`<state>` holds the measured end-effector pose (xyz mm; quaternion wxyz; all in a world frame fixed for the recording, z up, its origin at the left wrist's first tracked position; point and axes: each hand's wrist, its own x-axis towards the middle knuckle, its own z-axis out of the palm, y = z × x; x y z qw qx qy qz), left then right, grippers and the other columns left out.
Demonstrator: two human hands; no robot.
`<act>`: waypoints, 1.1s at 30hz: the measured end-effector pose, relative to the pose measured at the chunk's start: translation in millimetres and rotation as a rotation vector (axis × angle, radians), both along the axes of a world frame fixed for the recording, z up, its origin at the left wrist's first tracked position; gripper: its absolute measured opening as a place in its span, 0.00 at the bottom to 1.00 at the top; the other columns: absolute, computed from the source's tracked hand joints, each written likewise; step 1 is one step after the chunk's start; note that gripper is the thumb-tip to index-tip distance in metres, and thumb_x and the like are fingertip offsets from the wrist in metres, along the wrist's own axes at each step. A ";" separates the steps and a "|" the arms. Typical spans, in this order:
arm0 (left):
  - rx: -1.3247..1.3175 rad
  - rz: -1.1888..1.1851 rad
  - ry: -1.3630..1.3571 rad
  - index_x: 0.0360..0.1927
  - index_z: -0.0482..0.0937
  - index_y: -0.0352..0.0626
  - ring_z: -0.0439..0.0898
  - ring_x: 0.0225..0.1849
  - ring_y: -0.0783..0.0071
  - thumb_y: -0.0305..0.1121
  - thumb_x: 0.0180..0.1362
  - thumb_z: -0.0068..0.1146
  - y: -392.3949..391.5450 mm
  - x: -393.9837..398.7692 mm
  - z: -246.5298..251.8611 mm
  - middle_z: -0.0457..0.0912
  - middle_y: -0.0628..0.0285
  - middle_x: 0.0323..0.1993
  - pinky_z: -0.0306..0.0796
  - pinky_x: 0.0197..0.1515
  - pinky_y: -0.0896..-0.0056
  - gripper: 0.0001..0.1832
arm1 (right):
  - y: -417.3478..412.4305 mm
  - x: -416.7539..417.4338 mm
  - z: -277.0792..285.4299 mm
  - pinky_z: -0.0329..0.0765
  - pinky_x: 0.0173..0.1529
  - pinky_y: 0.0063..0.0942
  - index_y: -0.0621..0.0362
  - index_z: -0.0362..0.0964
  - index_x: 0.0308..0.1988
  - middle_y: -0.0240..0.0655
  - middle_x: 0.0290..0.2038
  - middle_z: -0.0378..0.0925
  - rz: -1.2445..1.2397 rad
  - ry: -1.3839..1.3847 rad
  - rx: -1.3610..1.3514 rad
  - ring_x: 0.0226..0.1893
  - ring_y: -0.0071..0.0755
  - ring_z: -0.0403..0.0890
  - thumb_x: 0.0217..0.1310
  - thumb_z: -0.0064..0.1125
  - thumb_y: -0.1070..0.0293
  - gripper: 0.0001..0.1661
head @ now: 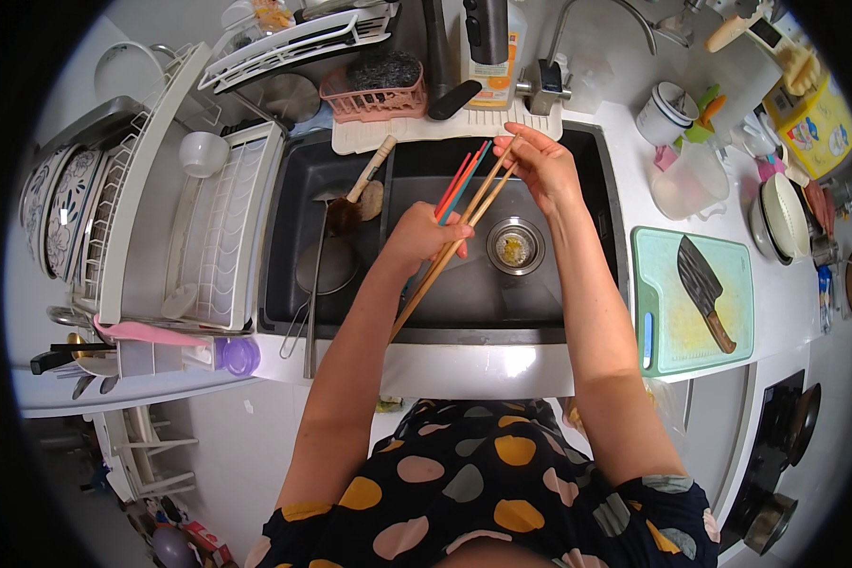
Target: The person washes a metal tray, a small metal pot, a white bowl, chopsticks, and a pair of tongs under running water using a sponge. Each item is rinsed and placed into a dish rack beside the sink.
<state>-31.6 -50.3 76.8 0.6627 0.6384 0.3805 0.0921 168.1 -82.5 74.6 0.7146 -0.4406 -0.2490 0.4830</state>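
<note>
My left hand is closed around several chopsticks above the dark double-basin sink. Two long wooden chopsticks slant up to the right across it, beside thinner red, orange and teal chopsticks. My right hand pinches the upper ends of the wooden pair between thumb and fingers. Below my hands, the metal drain strainer holds yellow bits. In the left basin lie a wooden-handled brush and a round mesh skimmer, whose long handle reaches over the front edge.
To the right, a cleaver lies on a green cutting board. Dish racks with patterned bowls stand left. Behind the sink are a faucet, a soap bottle and a pink scrubber basket.
</note>
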 end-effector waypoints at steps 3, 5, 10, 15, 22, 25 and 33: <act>0.042 0.038 0.014 0.26 0.78 0.34 0.61 0.11 0.87 0.30 0.48 0.56 -1.9 -0.5 0.1 0.77 0.64 0.15 0.52 0.14 0.85 0.08 | 0.0 -6.6 -6.5 0.76 0.39 0.20 0.69 0.65 0.47 0.44 0.35 0.77 0.010 -0.049 0.077 0.34 0.31 0.79 0.53 0.50 0.80 0.19; 0.119 0.062 0.017 0.24 0.78 0.35 0.63 0.12 0.86 0.31 0.47 0.58 -3.3 -1.1 -4.2 0.77 0.64 0.15 0.54 0.15 0.84 0.08 | 0.7 -6.7 -8.2 0.76 0.38 0.20 0.69 0.65 0.47 0.44 0.35 0.77 0.011 -0.042 0.079 0.34 0.31 0.79 0.53 0.50 0.80 0.19; 0.290 0.094 0.119 0.23 0.78 0.37 0.69 0.16 0.83 0.32 0.45 0.59 -11.0 0.2 -1.9 0.77 0.65 0.15 0.61 0.20 0.81 0.08 | 3.6 1.5 -6.0 0.76 0.38 0.20 0.69 0.66 0.45 0.45 0.35 0.77 -0.004 0.031 -0.030 0.33 0.30 0.79 0.54 0.49 0.79 0.15; 0.325 0.101 0.110 0.22 0.78 0.36 0.74 0.19 0.81 0.31 0.44 0.60 -11.1 -0.7 -9.1 0.78 0.64 0.15 0.66 0.25 0.79 0.08 | -1.1 -0.8 -6.0 0.77 0.37 0.21 0.69 0.67 0.43 0.47 0.36 0.76 -0.010 0.068 0.023 0.33 0.32 0.79 0.56 0.48 0.78 0.13; 0.348 0.122 0.125 0.22 0.77 0.36 0.76 0.19 0.80 0.30 0.43 0.63 -15.3 -0.9 -7.5 0.78 0.63 0.15 0.68 0.26 0.79 0.09 | -6.3 1.4 -8.8 0.79 0.39 0.25 0.70 0.67 0.44 0.48 0.39 0.76 0.023 0.128 0.022 0.35 0.36 0.80 0.57 0.46 0.77 0.14; 0.388 0.133 0.136 0.22 0.77 0.35 0.77 0.18 0.79 0.31 0.41 0.63 -17.0 0.0 -7.5 0.78 0.62 0.14 0.68 0.25 0.78 0.10 | -7.3 3.6 -8.8 0.79 0.39 0.26 0.70 0.66 0.44 0.49 0.39 0.75 0.033 0.141 0.016 0.35 0.37 0.80 0.58 0.46 0.77 0.14; 0.359 0.103 0.136 0.23 0.78 0.36 0.75 0.19 0.81 0.31 0.43 0.62 -17.2 0.8 -10.5 0.79 0.63 0.16 0.67 0.26 0.79 0.08 | -12.6 7.7 -7.7 0.75 0.47 0.38 0.66 0.65 0.47 0.43 0.41 0.75 0.122 0.497 0.001 0.39 0.38 0.78 0.59 0.44 0.75 0.15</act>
